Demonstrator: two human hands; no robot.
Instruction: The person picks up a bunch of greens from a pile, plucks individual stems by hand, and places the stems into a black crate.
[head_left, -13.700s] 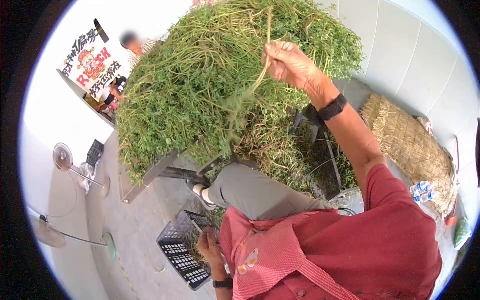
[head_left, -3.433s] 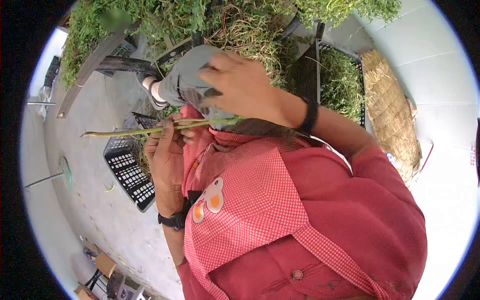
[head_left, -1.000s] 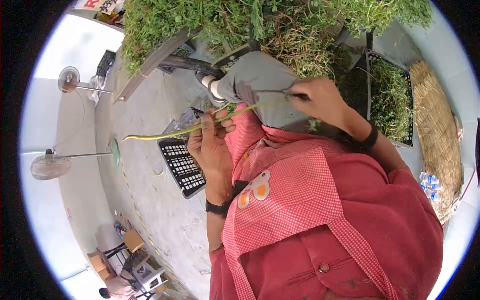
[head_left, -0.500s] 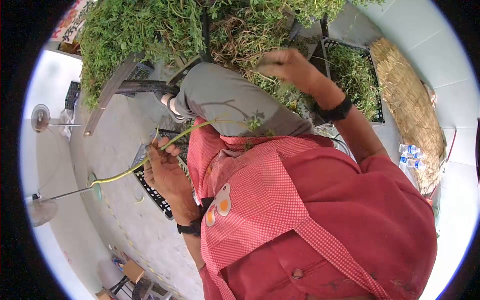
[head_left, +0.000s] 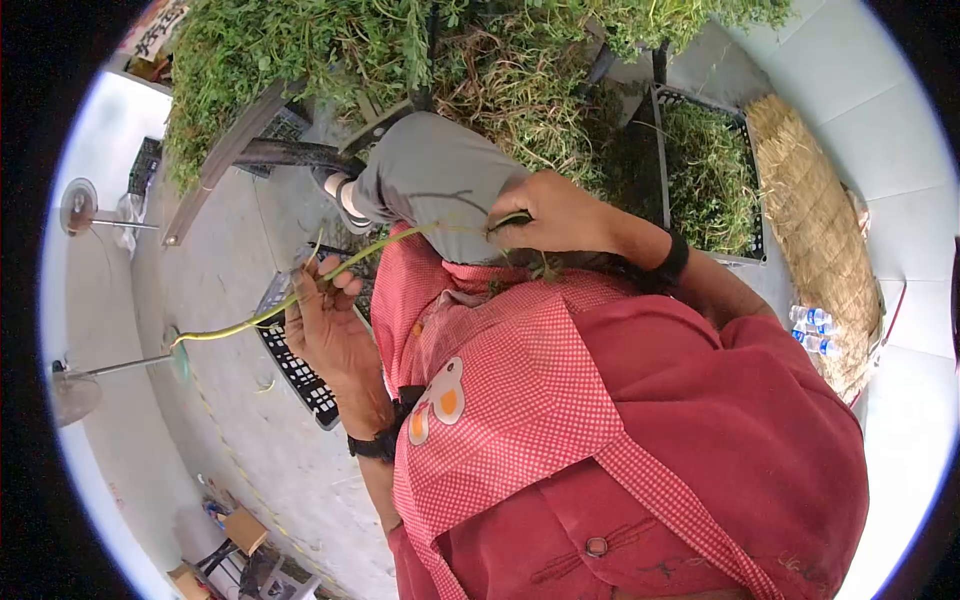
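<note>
A long, thin green plant stem (head_left: 385, 243) runs from a yellowish end at the left up to my right hand. My left hand (head_left: 330, 335) pinches this stem partway along, above a black crate. At the stem's upper end, over my grey trouser leg, the fingers of my right hand (head_left: 555, 215) are closed. A dark green sliver shows between those fingers; its kind cannot be told. Small leaves (head_left: 545, 268) hang just below my right hand, near the red checked apron (head_left: 520, 400).
Heaped leafy greens (head_left: 300, 60) cover a raised surface ahead, with more stems (head_left: 510, 90) beside it. A black crate of greens (head_left: 710, 170) stands at the right, near a rolled straw mat (head_left: 810, 220) and water bottles (head_left: 815, 325). Another black crate (head_left: 300, 375) sits below my left hand.
My right hand has come down from the heaped greens to the upper end of the stem, and its fingers have closed there. My left hand keeps its pinch on the stem.
</note>
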